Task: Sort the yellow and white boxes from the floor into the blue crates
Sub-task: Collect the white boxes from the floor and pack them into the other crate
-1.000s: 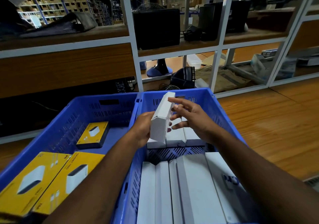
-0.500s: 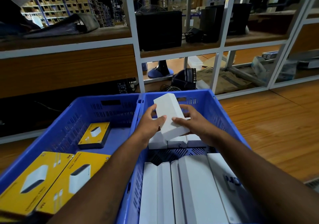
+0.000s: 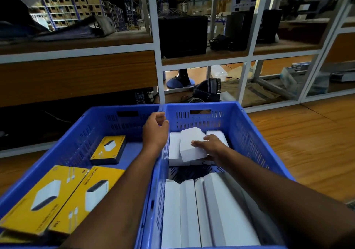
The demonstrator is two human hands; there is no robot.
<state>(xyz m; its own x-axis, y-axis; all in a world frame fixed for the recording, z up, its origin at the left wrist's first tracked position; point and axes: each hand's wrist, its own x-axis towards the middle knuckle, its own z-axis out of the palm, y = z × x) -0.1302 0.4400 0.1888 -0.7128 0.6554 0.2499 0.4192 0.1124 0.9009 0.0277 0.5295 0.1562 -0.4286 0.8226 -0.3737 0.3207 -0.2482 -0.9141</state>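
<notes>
Two blue crates stand side by side on the floor. In the left crate [image 3: 123,109] lie three yellow boxes: a small one [image 3: 108,149] at the back and two large ones [image 3: 38,200] [image 3: 90,197] at the front. The right crate [image 3: 247,133] holds a near row of white boxes [image 3: 192,210] and a far row [image 3: 173,150]. One white box [image 3: 189,145] lies askew on top of the far row. My right hand [image 3: 210,147] rests on it with fingers laid flat. My left hand [image 3: 155,131] hovers over the wall between the crates, fingers loosely curled, holding nothing.
White metal shelving [image 3: 159,72] with wooden boards stands right behind the crates, carrying black equipment [image 3: 182,35] and cables. A wooden floor [image 3: 307,143] stretches to the right of the crates. A fan base [image 3: 179,81] and a dark bag [image 3: 208,89] sit under the shelf.
The white box, held upright in both hands before, has come down onto the far row of white boxes. My left hand has let go and drawn back to the left.
</notes>
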